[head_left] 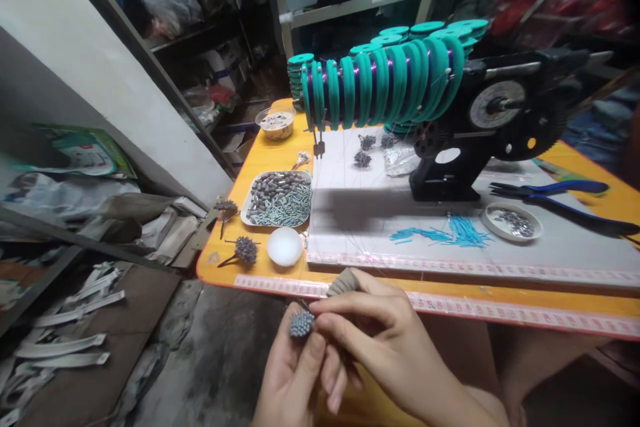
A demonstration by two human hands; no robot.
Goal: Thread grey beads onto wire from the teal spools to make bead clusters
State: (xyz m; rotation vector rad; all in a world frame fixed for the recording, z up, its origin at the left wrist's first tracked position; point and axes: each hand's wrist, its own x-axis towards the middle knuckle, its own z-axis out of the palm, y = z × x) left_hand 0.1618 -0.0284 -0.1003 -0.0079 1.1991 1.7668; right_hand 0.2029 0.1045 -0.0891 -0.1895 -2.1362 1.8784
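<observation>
A tight, rounded bundle of small grey-blue rod ends (302, 324) is gripped in my left hand (289, 373), just in front of the table edge. My right hand (387, 330) reaches over from the right, thumb and forefinger pinched together at the bundle's side. What those two fingertips hold is too small to make out. A grey-green wrap (344, 281) covers one finger of my right hand. Nearest on the table are a small white cup (285, 247) and a dark clustered bundle on a stem (246, 251).
A white tray (245, 212) holds grey and pale-blue pieces. The black machine (445, 180) carries a row of green spools (383, 83), thin threads hanging below. Blue strips (463, 232), a round dish (535, 232) and blue-handled pliers (565, 190) lie right. A pink measuring tape (500, 310) runs along the edge.
</observation>
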